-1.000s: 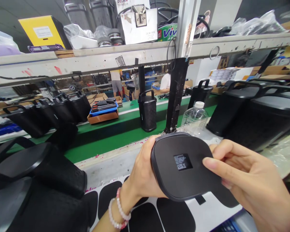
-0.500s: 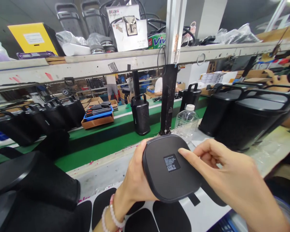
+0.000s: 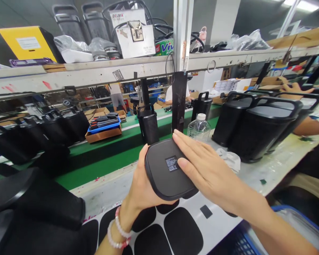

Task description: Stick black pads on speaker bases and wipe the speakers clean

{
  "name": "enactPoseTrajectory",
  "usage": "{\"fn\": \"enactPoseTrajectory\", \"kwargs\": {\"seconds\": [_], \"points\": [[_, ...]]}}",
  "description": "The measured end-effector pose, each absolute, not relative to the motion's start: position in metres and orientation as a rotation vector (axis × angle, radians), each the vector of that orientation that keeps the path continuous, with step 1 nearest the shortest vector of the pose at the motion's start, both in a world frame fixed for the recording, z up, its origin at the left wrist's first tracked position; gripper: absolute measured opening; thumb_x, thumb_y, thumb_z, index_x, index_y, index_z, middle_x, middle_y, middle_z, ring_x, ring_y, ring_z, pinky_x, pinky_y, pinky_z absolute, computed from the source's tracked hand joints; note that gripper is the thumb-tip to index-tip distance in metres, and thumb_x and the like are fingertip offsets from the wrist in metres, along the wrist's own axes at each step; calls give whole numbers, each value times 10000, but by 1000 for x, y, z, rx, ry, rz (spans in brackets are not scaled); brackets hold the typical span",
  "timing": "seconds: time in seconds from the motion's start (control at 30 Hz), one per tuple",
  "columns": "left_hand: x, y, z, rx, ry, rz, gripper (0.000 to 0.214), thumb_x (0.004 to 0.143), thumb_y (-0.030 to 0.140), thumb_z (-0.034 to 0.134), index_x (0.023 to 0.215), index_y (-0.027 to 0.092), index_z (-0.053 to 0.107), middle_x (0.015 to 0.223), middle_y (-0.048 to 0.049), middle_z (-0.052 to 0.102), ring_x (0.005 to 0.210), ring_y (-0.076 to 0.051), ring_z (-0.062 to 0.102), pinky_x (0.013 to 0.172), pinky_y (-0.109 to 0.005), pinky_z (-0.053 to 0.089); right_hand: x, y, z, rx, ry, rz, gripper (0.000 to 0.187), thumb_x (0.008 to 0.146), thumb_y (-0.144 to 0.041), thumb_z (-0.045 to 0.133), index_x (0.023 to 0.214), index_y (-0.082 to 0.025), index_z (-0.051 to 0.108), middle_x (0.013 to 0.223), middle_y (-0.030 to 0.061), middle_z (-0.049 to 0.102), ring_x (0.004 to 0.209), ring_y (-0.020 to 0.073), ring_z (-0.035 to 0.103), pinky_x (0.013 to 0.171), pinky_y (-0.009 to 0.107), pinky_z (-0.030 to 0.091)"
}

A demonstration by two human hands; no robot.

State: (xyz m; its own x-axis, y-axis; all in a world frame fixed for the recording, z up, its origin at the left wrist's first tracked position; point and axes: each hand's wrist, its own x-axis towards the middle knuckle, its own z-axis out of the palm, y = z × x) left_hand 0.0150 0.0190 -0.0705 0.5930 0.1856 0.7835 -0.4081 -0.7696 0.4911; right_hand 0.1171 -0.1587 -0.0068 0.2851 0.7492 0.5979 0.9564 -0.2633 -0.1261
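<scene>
Head camera view: the left hand [image 3: 142, 184] grips a black rounded-square speaker base [image 3: 166, 173] from its left edge and underside, thumb curled over the near rim, holding it tilted up above the worktop [image 3: 257, 173]. A small printed label [image 3: 171, 163] sits at the middle of the base's face. The right hand [image 3: 204, 170] lies flat and open on that face, fingers together and stretched toward the far edge, thumb just beside the label, covering the right half of the base. A bead bracelet [image 3: 117, 232] circles the left wrist. Under the hands lies a white sheet [image 3: 220, 219] carrying black rounded pads [image 3: 183, 232]. Near the base stands a clear plastic bottle [image 3: 199, 128] with a white cap, and just beyond it a dark post [image 3: 179, 102]. To the right, black speakers with handles [image 3: 257, 129] stand on the worktop; more lie at the left [image 3: 39, 202]. Behind runs a green conveyor belt [image 3: 108, 152] with one upright speaker [image 3: 148, 124] and a cardboard tray [image 3: 103, 129]. A cluttered shelf [image 3: 95, 72] spans overhead. Another person's hand [image 3: 295, 88] shows far right.
</scene>
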Motion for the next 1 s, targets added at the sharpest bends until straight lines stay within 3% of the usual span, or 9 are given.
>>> {"fn": "enactPoseTrajectory", "kwargs": {"seconds": [0.17, 0.37, 0.5, 0.63, 0.77, 0.87, 0.93, 1.0], "points": [[17, 17, -68, 2131, -245, 1162, 1379, 443, 324, 929, 1534, 325, 85, 1361, -117, 558, 1195, -327, 602, 991, -508, 513, 128, -173, -19, -2068, -1242, -347, 534, 1021, -454, 276, 1521, -271, 297, 1528, 10, 411, 1393, 195, 406, 1126, 436, 384], [12, 16, -73, 2156, -218, 1147, 1374, 442, 361, 928, 1527, 306, 87, 1395, -145, 520, 1212, -340, 585, 1012, -522, 490, 109, -167, -25, -1864, -1472, -610, 568, 1014, -353, 360, 1553, -307, 186, 1588, 3, 292, 1476, 188, 223, 1181, 434, 289], [12, 15, -70, 2151, -183, 1110, 1340, 480, 395, 916, 1522, 310, 77, 1381, -146, 538, 1214, -351, 583, 1012, -541, 482, 120, -166, -28, -1884, -1333, -436, 493, 1019, -375, 320, 1495, -257, 371, 1536, 52, 397, 1430, 219, 342, 1162, 490, 318], [13, 16, -72, 2098, -238, 1059, 1311, 493, 426, 905, 1513, 402, 81, 1440, -107, 485, 1277, -376, 528, 1077, -605, 400, 138, -180, -42, -1850, -989, -190, 534, 988, -502, 357, 1421, -221, 492, 1485, 83, 469, 1407, 257, 382, 1171, 545, 279], [13, 20, -77, 2063, -214, 974, 1322, 483, 439, 911, 1508, 441, 77, 1468, -92, 444, 1289, -398, 510, 1107, -642, 349, 143, -192, -57, -1714, -1055, -15, 538, 977, -489, 400, 1479, -297, 396, 1537, 53, 400, 1434, 246, 330, 1174, 530, 256], [13, 23, -79, 2038, -266, 962, 1297, 457, 507, 911, 1499, 446, 143, 1454, -85, 461, 1261, -400, 534, 1084, -632, 392, 142, -191, -64, -1613, -1187, 77, 604, 955, -514, 437, 1516, -328, 312, 1568, 57, 345, 1445, 264, 303, 1164, 534, 259], [12, 28, -81, 2007, -286, 961, 1266, 455, 566, 894, 1495, 428, 187, 1449, -89, 470, 1245, -396, 550, 1075, -617, 416, 142, -186, -67, -1541, -1267, 176, 708, 917, -592, 464, 1538, -326, 252, 1578, 80, 322, 1429, 286, 334, 1145, 529, 298], [11, 33, -85, 1985, -234, 947, 1248, 435, 619, 876, 1488, 385, 249, 1456, -105, 465, 1230, -399, 561, 1078, -608, 419, 145, -179, -68, -1502, -1330, 258, 924, 807, -689, 563, 1557, -314, 175, 1583, 110, 304, 1411, 316, 360, 1124, 528, 333]]}}
